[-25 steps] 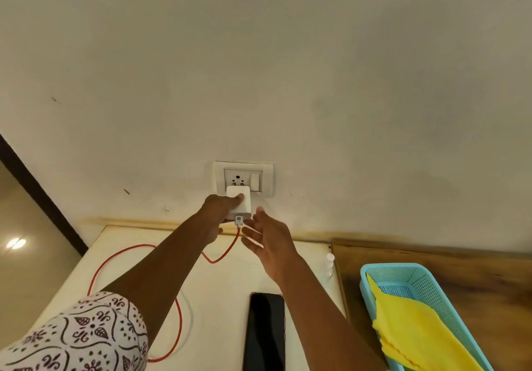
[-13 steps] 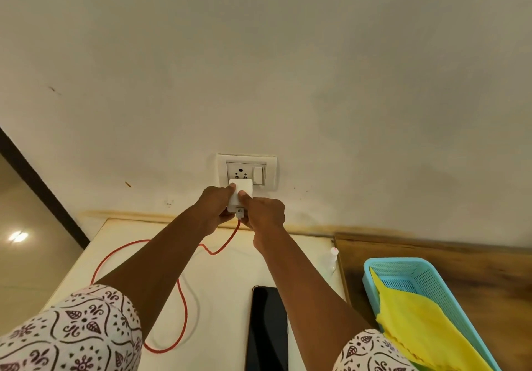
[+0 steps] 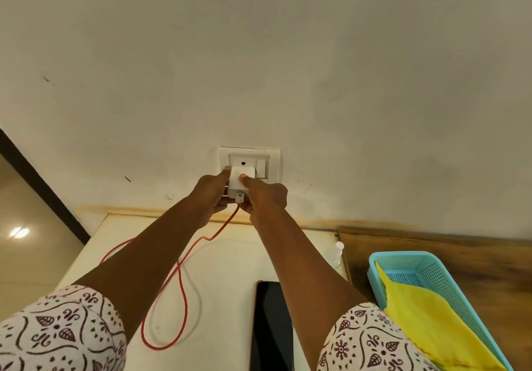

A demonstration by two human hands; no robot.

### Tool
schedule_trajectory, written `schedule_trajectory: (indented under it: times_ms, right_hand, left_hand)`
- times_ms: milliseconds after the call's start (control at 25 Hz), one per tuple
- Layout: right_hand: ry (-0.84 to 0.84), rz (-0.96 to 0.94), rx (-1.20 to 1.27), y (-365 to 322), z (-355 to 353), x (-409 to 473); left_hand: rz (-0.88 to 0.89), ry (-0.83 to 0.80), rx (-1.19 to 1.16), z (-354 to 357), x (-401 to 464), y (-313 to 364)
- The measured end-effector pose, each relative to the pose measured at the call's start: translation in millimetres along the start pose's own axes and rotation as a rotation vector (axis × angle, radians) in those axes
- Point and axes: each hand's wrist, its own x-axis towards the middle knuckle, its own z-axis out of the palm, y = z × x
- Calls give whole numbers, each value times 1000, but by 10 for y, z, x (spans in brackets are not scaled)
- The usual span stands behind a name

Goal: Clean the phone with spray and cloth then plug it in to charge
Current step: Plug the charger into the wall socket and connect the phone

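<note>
A white charger adapter (image 3: 236,182) sits against the wall socket (image 3: 249,159). My left hand (image 3: 211,190) grips the adapter's left side. From the right, my right hand (image 3: 266,195) holds it with the thumb pressed on its front. A red cable (image 3: 184,258) runs from the adapter's base down onto the white table and loops there. The black phone (image 3: 272,326) lies face up on the table below my right arm; its lower end is out of view. A yellow cloth (image 3: 426,313) lies in a blue basket (image 3: 431,264). A small clear spray bottle (image 3: 337,254) stands by the table's right edge.
The white table (image 3: 224,272) meets the wall at the back. A wooden surface (image 3: 460,249) adjoins it on the right and carries the basket. A dark door frame (image 3: 40,183) runs diagonally at the left.
My right hand came up from below the adapter and closed on it. Both hands pushed the adapter upward against the socket, covering its lower holes.
</note>
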Motion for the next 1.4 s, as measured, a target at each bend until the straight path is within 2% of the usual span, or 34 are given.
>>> schedule_trajectory:
  times_ms: [80, 200, 240, 280, 360, 440, 480, 560, 640, 760, 800, 920, 1040, 1080, 1200, 1280, 1400]
  right_hand:
    - [-37, 15, 0, -16, -22, 21]
    - [-137, 67, 43, -9, -105, -35]
    - [-175, 90, 61, 20, -169, -85]
    - [-218, 116, 86, 85, -259, -155]
    - [-285, 175, 109, 333, -538, -361]
    - [-284, 262, 110, 700, -870, -594]
    - [-273, 321, 90, 868, -1010, -714]
    - [-267, 419, 67, 1123, -1233, -942]
    - [-252, 486, 52, 1275, -1336, -1075]
    - [-274, 477, -76, 1475, -1407, -1129]
    - [-297, 457, -125, 1493, -1394, -1148]
    - [-304, 328, -251, 1588, -1263, -1218]
    - [-437, -64, -693, 1563, -1134, -1449]
    - [-506, -233, -730, 1620, -1106, -1447]
    - [-608, -64, -616, 1516, -1064, -1690]
    - [-648, -100, -668, 1403, -1099, -1808]
    - [-613, -66, -493, 1129, -1219, -1869]
  left_hand:
    - [54, -38, 96, -66, -111, -41]
    - [-9, -210, 298, -247, -378, -307]
    - [18, -214, 362, -333, -436, -488]
    - [77, -141, 399, -410, -574, -665]
    - [187, 200, 465, -583, -789, -1119]
    - [124, 452, 587, -726, -965, -1451]
    - [24, 479, 678, -775, -941, -1633]
    - [-196, 440, 780, -818, -946, -1816]
    - [-339, 442, 738, -844, -944, -1901]
    - [-405, 381, 636, -857, -1057, -1834]
    - [-397, 377, 556, -833, -1076, -1783]
    - [-315, 385, 92, -729, -1414, -1506]
    - [-291, 334, -246, -613, -1750, -1237]
    - [-272, 304, -291, -568, -1833, -1146]
    - [-182, 222, -308, -509, -1946, -943]
    - [-82, 126, -252, -465, -2001, -877]
    - [108, -111, 121, -487, -2239, -1016]
